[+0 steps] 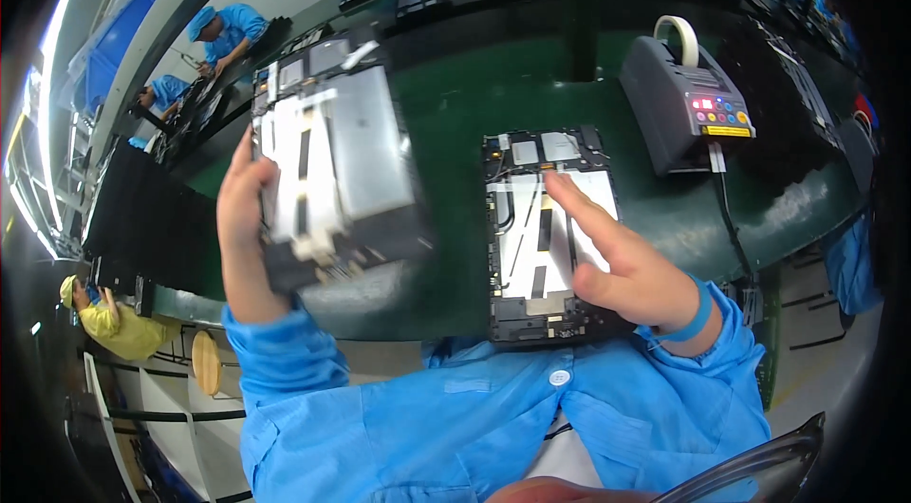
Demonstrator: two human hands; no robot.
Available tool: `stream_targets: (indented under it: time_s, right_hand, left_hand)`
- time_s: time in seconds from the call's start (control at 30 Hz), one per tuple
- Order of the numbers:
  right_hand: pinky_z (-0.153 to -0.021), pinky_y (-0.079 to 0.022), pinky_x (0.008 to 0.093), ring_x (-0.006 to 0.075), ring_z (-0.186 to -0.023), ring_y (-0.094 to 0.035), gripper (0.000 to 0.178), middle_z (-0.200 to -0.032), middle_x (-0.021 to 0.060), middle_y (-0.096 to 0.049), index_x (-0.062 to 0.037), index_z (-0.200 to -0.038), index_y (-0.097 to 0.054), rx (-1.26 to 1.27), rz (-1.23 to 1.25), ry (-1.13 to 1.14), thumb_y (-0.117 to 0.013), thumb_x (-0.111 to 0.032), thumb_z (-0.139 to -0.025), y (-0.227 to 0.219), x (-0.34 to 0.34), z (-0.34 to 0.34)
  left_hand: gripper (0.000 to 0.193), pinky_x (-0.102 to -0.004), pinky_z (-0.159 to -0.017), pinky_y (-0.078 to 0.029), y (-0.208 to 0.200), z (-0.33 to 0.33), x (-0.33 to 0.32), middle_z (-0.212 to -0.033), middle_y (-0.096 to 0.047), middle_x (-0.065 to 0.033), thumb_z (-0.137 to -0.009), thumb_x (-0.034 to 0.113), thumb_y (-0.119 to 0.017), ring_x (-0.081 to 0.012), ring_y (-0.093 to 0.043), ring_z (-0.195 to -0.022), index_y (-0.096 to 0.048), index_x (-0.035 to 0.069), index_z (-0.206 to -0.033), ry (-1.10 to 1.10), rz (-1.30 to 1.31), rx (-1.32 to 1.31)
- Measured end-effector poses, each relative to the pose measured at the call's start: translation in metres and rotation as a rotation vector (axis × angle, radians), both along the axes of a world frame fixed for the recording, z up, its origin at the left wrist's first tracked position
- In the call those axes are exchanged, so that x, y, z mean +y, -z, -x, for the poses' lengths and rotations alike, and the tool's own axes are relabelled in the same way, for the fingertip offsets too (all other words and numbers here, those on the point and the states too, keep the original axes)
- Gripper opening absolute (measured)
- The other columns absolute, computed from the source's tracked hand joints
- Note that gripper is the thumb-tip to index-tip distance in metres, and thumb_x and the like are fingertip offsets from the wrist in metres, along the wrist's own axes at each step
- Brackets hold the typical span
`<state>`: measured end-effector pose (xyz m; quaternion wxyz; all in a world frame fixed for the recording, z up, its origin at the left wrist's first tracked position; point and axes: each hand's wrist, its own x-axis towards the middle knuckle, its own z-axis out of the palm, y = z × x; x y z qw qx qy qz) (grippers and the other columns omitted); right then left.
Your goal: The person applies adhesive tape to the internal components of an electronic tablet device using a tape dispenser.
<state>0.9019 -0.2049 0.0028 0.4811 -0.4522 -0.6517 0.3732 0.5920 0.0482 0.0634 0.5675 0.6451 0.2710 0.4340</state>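
My left hand (249, 209) grips the left edge of an opened tablet (375, 157), its inner side with silver plates, strips and dark lower end showing. That tablet is raised and tilted, slightly smeared by motion. A second opened tablet (517, 247) lies on the green table in front of me, its boards and silver battery area facing up. Over its right side rests my right hand (631, 266), fingers stretched out toward the upper middle of the tablet. It hides part of that tablet's right edge. Whether the fingertips press on it I cannot tell.
A grey tape dispenser (678, 104) with a white roll stands right of the tablets, its cable running down the green table (446, 104). Black trays (152, 218) stand at the left. A dark post (577, 9) rises behind. Several co-workers in blue sit along the far benches.
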Motion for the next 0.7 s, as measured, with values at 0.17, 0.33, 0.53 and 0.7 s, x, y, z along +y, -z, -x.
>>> stream_targets:
  time_s: [0.17,0.33,0.53,0.7]
  right_hand:
    - [-0.112,-0.019,0.0404,0.0310,-0.139,-0.024,0.063,-0.144,0.0212,-0.034,0.0014,-0.138,-0.036,0.383,0.134,-0.037,-0.065,-0.022,-0.088,0.022,-0.012,-0.006]
    - [-0.108,-0.028,0.0424,0.0332,-0.136,-0.031,0.046,-0.134,0.0176,-0.047,-0.0049,-0.124,-0.054,0.108,0.144,0.085,-0.069,-0.021,-0.084,0.031,-0.019,-0.008]
    - [-0.106,-0.032,0.0414,0.0329,-0.133,-0.036,0.038,-0.128,0.0162,-0.052,-0.0047,-0.117,-0.057,0.043,0.156,0.176,-0.067,-0.015,-0.082,0.024,-0.026,-0.007]
    - [-0.102,-0.035,0.0369,0.0272,-0.123,-0.047,0.031,-0.122,0.0139,-0.056,-0.0015,-0.110,-0.059,0.135,0.102,0.390,-0.063,-0.007,-0.080,0.026,-0.030,-0.016]
  left_hand:
    - [0.057,-0.0308,-0.092,-0.048,0.014,0.080,0.118,-0.126,-0.054,-0.0186,-0.085,0.000,-0.043,-0.0228,-0.060,-0.106,-0.033,-0.002,-0.141,-0.114,0.168,0.126]
    - [0.054,-0.0271,-0.084,-0.050,0.033,0.084,0.164,-0.118,-0.059,-0.0134,-0.086,0.004,-0.045,-0.0189,-0.063,-0.094,-0.037,0.001,-0.140,-0.131,0.209,0.233]
    - [0.051,-0.0246,-0.085,-0.048,0.040,0.071,0.169,-0.115,-0.061,-0.0112,-0.085,0.001,-0.048,-0.0160,-0.062,-0.093,-0.043,0.000,-0.136,-0.092,0.178,0.291]
    - [0.053,-0.0240,-0.086,-0.042,0.028,0.055,0.153,-0.109,-0.062,-0.0075,-0.080,0.008,-0.064,-0.0140,-0.058,-0.096,-0.049,-0.003,-0.130,-0.440,-0.229,0.749]
